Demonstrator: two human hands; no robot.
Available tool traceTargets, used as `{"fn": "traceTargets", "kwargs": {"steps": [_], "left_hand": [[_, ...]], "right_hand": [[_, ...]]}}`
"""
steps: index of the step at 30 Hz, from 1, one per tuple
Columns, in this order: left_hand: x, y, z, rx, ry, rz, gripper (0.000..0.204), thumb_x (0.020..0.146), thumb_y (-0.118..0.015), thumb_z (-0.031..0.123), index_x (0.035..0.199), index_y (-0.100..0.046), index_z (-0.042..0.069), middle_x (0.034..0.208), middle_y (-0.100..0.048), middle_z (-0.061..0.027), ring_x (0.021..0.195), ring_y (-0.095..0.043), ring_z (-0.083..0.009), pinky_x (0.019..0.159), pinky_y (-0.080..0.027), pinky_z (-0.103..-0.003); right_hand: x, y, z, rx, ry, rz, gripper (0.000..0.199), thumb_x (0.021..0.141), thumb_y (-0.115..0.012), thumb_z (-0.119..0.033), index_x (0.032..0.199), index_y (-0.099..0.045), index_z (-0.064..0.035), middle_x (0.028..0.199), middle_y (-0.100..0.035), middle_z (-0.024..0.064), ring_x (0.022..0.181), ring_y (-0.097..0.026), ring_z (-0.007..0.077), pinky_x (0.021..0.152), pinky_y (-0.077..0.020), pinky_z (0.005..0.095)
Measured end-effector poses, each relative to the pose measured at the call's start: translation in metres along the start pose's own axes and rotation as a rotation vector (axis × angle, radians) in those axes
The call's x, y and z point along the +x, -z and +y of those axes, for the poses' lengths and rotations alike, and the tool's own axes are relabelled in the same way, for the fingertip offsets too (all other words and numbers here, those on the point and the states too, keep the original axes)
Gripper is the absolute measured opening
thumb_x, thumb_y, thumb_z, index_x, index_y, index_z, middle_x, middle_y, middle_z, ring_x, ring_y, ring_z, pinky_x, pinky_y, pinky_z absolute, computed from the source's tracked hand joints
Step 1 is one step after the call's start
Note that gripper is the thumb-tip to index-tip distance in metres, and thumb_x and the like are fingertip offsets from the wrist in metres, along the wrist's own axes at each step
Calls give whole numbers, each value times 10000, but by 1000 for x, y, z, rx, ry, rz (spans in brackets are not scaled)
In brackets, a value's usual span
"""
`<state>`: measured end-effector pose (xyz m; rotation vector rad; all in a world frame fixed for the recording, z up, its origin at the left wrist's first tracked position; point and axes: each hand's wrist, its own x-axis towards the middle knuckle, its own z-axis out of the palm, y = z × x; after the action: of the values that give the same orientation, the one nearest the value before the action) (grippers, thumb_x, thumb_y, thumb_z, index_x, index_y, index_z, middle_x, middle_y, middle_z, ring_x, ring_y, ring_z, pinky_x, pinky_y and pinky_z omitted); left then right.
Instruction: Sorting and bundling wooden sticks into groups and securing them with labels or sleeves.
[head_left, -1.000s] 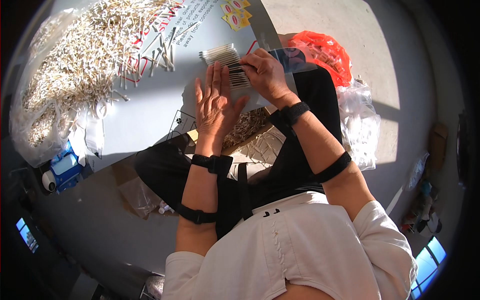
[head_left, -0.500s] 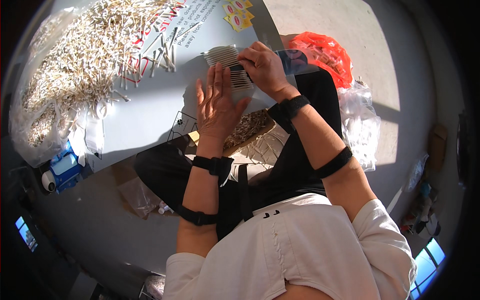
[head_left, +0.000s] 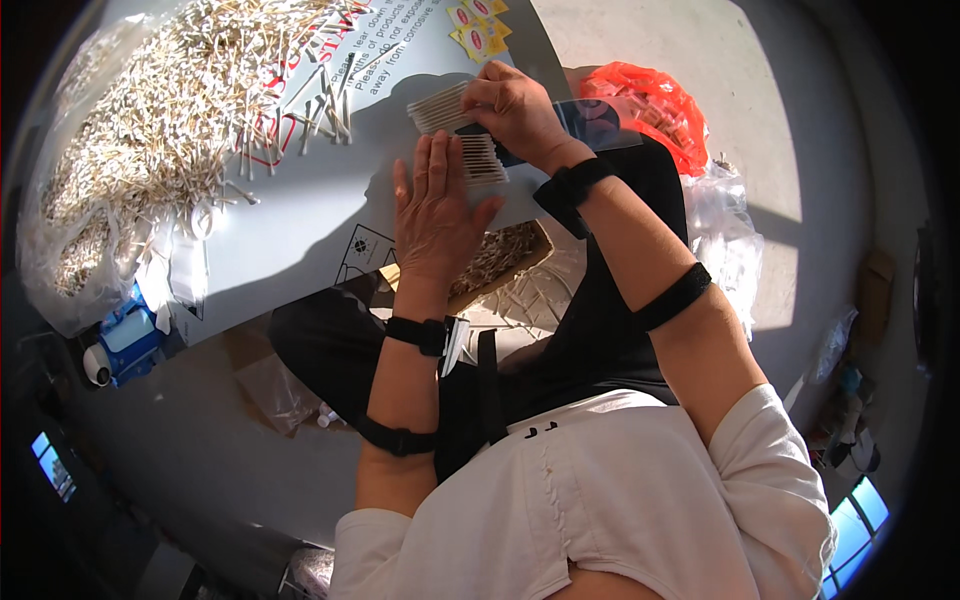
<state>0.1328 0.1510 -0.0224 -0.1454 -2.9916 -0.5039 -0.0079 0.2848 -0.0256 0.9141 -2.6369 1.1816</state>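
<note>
The person's left hand [head_left: 435, 205] lies flat, fingers together and stretched out, its fingertips over a lower row of cotton swabs [head_left: 487, 160]; the hand covers the left ends of that row, so the number of swabs cannot be told. Just above and to its right, the right hand [head_left: 510, 105] is curled, thumb and fingertips drawn together at the right ends of an upper row of swabs [head_left: 437, 106]. The fingers hide what lies between them, so whether it grips a swab cannot be told. Both rows lie on the grey counter [head_left: 290, 245], near its right edge, partly in shadow.

From the left, a see-through plastic bag [head_left: 50, 230] spills a large heap of loose swabs [head_left: 190, 110] over the counter; the top of the heap is cut off. Below it, a blue container with a white end [head_left: 133, 335] sits half in shadow, its kind unclear. Below the counter's near edge, a shallow box of swabs [head_left: 508, 284] shows only in part, past the left forearm. Small yellow cards [head_left: 480, 30] lie near the counter's top edge. A film with dark patches [head_left: 598, 125] reaches out from under the right hand; its covered end is hard to follow. Farther right, a red bag [head_left: 655, 105] holds small pinkish pieces, too small to identify. Crumpled clear plastic [head_left: 725, 235] lies below it, partly behind the right arm. At the far right, objects fade into the dark rim.
</note>
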Motion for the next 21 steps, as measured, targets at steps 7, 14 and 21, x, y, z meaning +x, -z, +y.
{"fn": "traceTargets", "kwargs": {"steps": [7, 14, 21], "left_hand": [[-1, 2, 0, 33, -11, -8, 825, 867, -641, 432, 1491, -301, 14, 1548, -287, -121, 1461, -229, -282, 1187, -164, -511], [0, 0, -5, 22, -62, 32, 854, 829, -694, 417, 1466, -338, -27, 1553, -274, -151, 1455, -247, -295, 1173, -214, -504], [2, -3, -10, 42, -107, 19, 807, 898, -583, 458, 1486, -312, -25, 1578, -239, -146, 1469, -212, -306, 1182, -194, -498]], "right_hand": [[2, 12, 0, 72, -57, -102, 207, 755, -748, -76, 955, -693, -82, 955, -606, 56, 924, -632, 231, 816, -522, 328], [-64, 34, -24, -146, 170, -212, 493, 776, -736, -160, 1251, -609, -126, 1361, -516, 65, 1241, -468, 289, 1034, -411, 419], [-71, 27, -17, -304, 304, -174, 465, 796, -715, -206, 1246, -612, -159, 1373, -530, 8, 1232, -482, 237, 1017, -408, 389]]}}
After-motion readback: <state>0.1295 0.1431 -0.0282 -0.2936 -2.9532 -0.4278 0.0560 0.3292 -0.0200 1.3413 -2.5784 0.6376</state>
